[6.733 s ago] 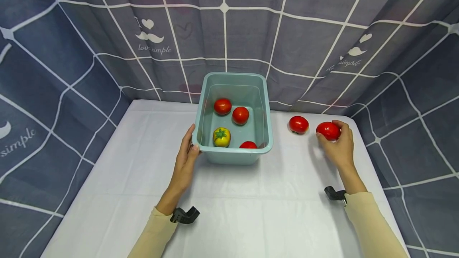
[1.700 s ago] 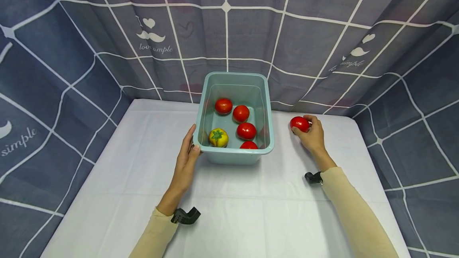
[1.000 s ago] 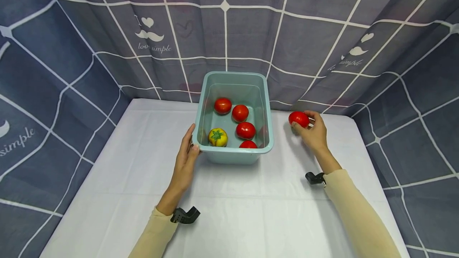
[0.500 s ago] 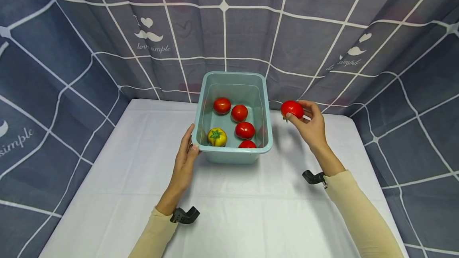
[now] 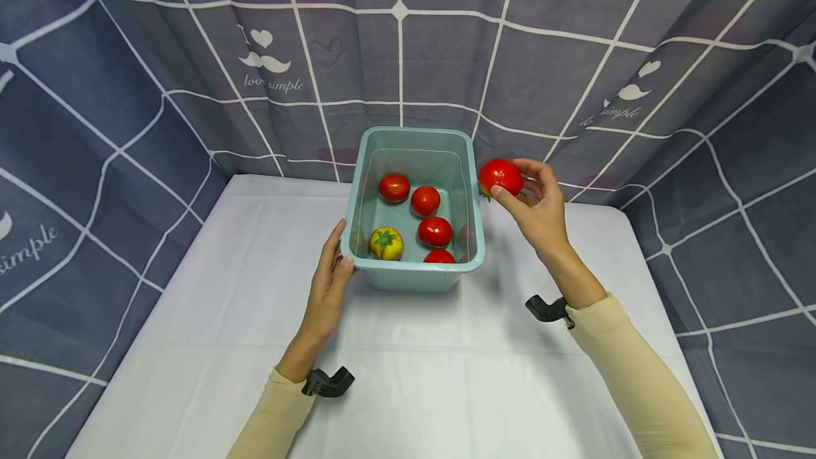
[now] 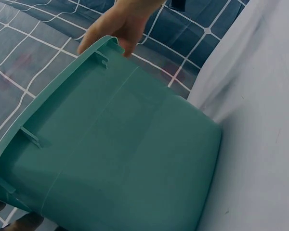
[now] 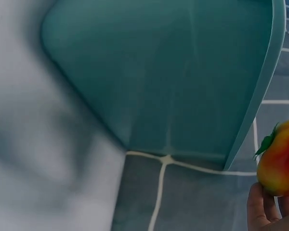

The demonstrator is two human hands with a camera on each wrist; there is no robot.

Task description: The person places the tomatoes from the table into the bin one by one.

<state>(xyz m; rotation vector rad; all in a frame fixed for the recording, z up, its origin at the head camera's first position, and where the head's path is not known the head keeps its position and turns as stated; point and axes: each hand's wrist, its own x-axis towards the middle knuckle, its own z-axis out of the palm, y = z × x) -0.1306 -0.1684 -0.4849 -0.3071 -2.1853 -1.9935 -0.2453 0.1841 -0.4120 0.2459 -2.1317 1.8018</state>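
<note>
A pale teal plastic bin (image 5: 417,279) stands upright near the back of the table. My left hand (image 5: 327,296) holds its front left corner, the thumb at the rim and the fingers along the side. Inside lie a yellow tomato (image 5: 386,244) with a green calyx and several red tomatoes (image 5: 435,231); the front wall partly hides one. In my right hand (image 5: 542,214), fingertips and thumb pinch another red tomato (image 5: 501,177), raised just outside the bin's right rim. In the right wrist view this tomato (image 7: 282,161) shows yellow-orange patches and a green leaf.
White cloth covers the table (image 5: 408,388). A dark grey curtain (image 5: 446,55) with white grid lines rises behind and along both sides. Each wrist wears a black camera mount (image 5: 328,382).
Another red tomato is in the bin compared with the earliest frame. My right hand has lifted the last tomato off the table and moved it left to the bin's rim. The left hand stays put.
</note>
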